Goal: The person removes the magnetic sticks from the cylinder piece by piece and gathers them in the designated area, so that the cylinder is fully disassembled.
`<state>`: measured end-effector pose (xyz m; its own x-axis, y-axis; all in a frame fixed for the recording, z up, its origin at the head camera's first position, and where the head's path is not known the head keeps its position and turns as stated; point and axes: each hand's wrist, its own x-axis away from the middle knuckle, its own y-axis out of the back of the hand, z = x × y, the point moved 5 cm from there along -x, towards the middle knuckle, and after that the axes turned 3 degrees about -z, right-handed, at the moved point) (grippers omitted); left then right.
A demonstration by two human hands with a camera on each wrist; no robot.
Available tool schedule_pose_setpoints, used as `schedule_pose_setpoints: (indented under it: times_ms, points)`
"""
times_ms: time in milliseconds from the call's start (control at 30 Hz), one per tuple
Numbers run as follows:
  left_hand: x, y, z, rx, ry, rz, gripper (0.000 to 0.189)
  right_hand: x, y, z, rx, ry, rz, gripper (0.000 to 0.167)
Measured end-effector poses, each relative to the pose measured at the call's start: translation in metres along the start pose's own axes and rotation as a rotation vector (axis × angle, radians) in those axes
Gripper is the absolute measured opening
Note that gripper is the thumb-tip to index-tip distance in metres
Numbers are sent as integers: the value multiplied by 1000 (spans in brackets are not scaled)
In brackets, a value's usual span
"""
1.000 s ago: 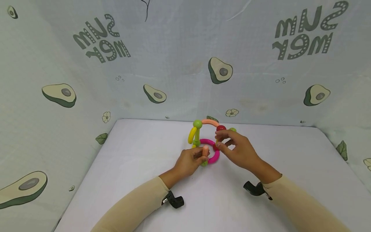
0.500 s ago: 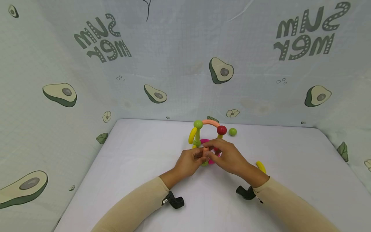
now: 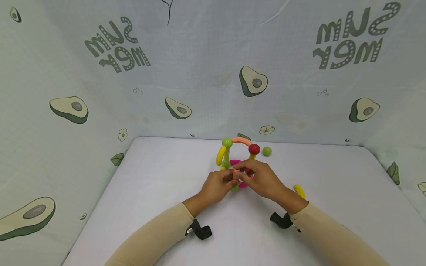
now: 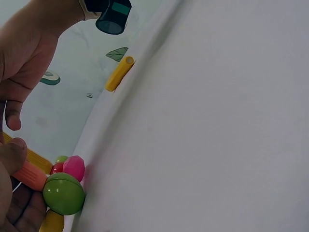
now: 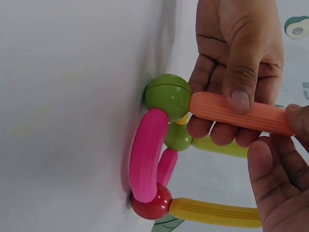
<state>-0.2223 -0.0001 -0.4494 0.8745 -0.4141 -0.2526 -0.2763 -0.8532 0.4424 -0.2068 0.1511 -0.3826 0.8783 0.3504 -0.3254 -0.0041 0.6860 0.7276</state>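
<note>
Fingers (image 5: 223,135) of the L hand (image 3: 214,186) are curled behind the orange bar (image 5: 210,106) w/ thumb pressed on its near face, a close grip w/ no gap visible; R hand (image 3: 261,179) has thumb + fingertips pinched at the bar's free end, its other fingers partly hidden. Bar sits just below mid-frame in the head view, btwn both hands; its low end meets a green ball (image 5: 167,96) resting on the white table (image 3: 159,184). Long axis approx. vert. there, free end up; in the R wrist view it runs from centre toward the right edge, dipping slightly. L hand prob. steadies the bar mid-length so R can work the tip w/o stressing the joint. Pink curved bar (image 5: 147,154) links that ball to a red ball (image 5: 157,207), likely bracing the base. Loose green ball (image 3: 267,151), right of centre, and yellow piece (image 3: 299,191), farther right by the R wrist, lie apart, maybe parked within reach.
</note>
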Motion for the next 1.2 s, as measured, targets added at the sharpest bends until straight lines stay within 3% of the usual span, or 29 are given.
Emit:
schedule_pose_setpoints:
  times_ms: [333,667,967,1200]
  points:
    - [0,5,-4,-17,9,-4,35,-1,0,0,-5,-32,14,26]
    - [3,19,-1,-154,22,-37,39,0,2,-2,-26,-32,-2,27]
    - [6,10,15,-250,49,82,44,1,0,-3,-31,-49,-8,28]
    - [2,4,17,-282,36,108,34,2,-2,-4,-51,-47,-15,26]
